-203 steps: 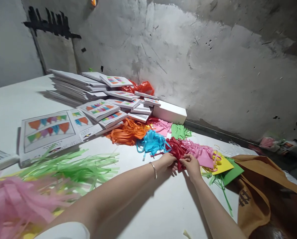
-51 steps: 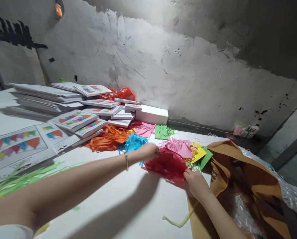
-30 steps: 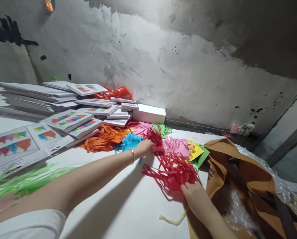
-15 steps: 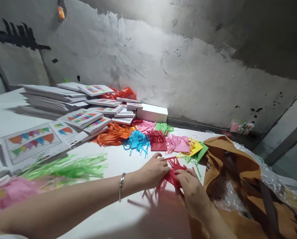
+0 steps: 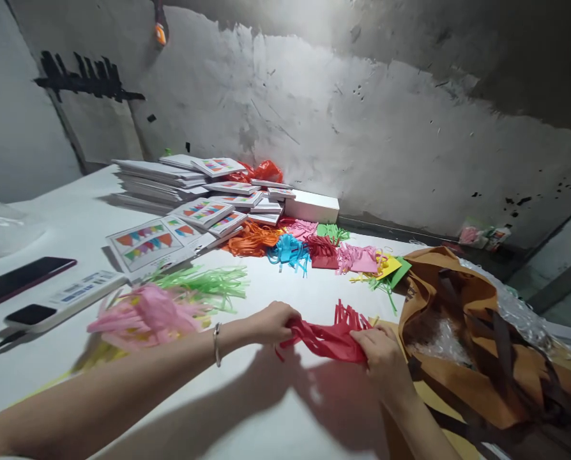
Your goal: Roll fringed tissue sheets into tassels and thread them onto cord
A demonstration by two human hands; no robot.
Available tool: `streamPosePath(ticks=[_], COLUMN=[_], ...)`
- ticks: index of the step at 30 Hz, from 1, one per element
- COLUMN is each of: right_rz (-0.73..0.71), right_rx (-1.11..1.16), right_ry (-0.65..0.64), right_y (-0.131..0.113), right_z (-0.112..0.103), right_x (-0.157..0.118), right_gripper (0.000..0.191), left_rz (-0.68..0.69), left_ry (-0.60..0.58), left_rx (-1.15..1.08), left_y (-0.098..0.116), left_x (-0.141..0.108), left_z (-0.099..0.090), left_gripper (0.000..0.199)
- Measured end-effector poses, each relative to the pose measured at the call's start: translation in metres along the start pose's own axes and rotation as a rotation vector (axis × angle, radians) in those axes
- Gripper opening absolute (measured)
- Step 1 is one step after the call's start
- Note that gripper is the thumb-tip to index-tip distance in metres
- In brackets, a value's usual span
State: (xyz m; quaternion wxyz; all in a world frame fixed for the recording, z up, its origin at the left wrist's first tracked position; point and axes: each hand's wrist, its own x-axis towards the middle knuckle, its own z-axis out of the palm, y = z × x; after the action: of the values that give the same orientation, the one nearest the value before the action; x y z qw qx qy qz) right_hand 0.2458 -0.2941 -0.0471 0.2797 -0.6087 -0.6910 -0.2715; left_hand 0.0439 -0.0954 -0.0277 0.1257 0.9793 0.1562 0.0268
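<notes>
A red fringed paper tassel (image 5: 331, 340) is stretched between my two hands above the white table (image 5: 247, 421). My left hand (image 5: 276, 321), with a silver bangle on the wrist, is closed round its left end. At the other end, my right hand (image 5: 379, 350) grips the red paper, with loose strips sticking up beside the fingers. Beyond them lie folded fringed tassels: orange (image 5: 251, 239), blue (image 5: 289, 251), dark red (image 5: 322, 252) and pink (image 5: 362, 259). Left of my hands, a loose pink tassel (image 5: 149, 316) rests by a light green one (image 5: 209, 281).
Stacked white boxes (image 5: 156, 182) and printed packs (image 5: 202, 212) stand at the back left. A phone (image 5: 22, 278) and a white device (image 5: 68, 300) lie at the left. The brown bag (image 5: 458, 306) fills the right side. Behind runs a grey wall (image 5: 314, 115).
My hands have moved apart, drawing the bunched red tassel out lengthwise between them. The view has turned left, bringing the phone and white device into sight.
</notes>
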Motion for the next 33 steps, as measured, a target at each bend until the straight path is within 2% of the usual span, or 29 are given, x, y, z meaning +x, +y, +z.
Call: streamPosePath(ticks=[3,5,7,9,11,12,14,15,16,17,20,22,23,26,29,31,33], right_rz=[0.026,0.022,-0.008,-0.049,-0.061,-0.039,0.028,0.067,0.103,0.132,0.165,0.162,0.167,0.21,0.215,0.242,0.301], right_rx=[-0.105,-0.168,-0.207,-0.216,-0.196,-0.174,-0.134,-0.117,-0.101,-0.081,0.035,0.114,0.127,0.034,-0.174,-0.336,-0.449], right_ry=[0.005,0.016,0.026,0.003,-0.067,-0.063,-0.124,-0.145,-0.17,-0.186,-0.235,-0.272,-0.287,-0.294,-0.268,-0.295,-0.307], right_y=[0.015,0.016,0.005,-0.018,-0.049,-0.064,-0.091,-0.102,-0.11,-0.116,-0.125,-0.123,-0.12,-0.099,-0.062,-0.04,-0.029], right_z=[-0.019,-0.032,-0.037,-0.029,-0.009,0.003,0.024,0.032,0.038,0.041,0.041,0.036,0.034,0.026,0.009,-0.011,-0.036], right_x=[-0.004,-0.008,-0.016,-0.028,-0.045,-0.053,-0.069,-0.075,-0.079,-0.081,-0.08,-0.077,-0.076,-0.088,-0.117,-0.134,-0.141], right_gripper=[0.034,0.034,0.038,0.044,0.047,0.045,0.044,0.044,0.046,0.048,0.056,0.061,0.064,0.072,0.064,0.052,0.044], left_rz=[0.01,0.026,0.036,0.027,-0.04,-0.102,-0.205,-0.207,-0.168,-0.092,0.119,0.089,0.056,-0.001,0.018,0.029,0.035], left_ry=[0.052,0.114,0.169,0.187,0.145,0.103,0.002,-0.038,-0.064,-0.078,-0.05,-0.026,-0.007,0.045,0.092,0.111,0.125], left_rx=[0.05,0.088,0.118,0.179,0.274,0.324,0.366,0.345,0.294,0.22,-0.011,-0.02,0.006,0.054,0.046,0.029,0.012], left_y=[0.007,0.014,0.015,0.01,0.002,0.0,0.004,0.012,0.023,0.037,0.08,0.098,0.102,0.097,0.087,0.083,0.083], left_x=[-0.01,-0.02,-0.036,-0.057,-0.083,-0.098,-0.126,-0.138,-0.146,-0.151,-0.146,-0.133,-0.127,-0.118,-0.12,-0.123,-0.125], left_z=[-0.02,-0.036,-0.047,-0.05,-0.045,-0.04,-0.029,-0.022,-0.015,-0.007,0.028,0.059,0.073,0.103,0.109,0.107,0.105], left_gripper=[0.013,0.015,0.018,0.021,0.023,0.027,0.06,0.076,0.086,0.087,0.078,0.083,0.077,0.057,0.056,0.058,0.056])
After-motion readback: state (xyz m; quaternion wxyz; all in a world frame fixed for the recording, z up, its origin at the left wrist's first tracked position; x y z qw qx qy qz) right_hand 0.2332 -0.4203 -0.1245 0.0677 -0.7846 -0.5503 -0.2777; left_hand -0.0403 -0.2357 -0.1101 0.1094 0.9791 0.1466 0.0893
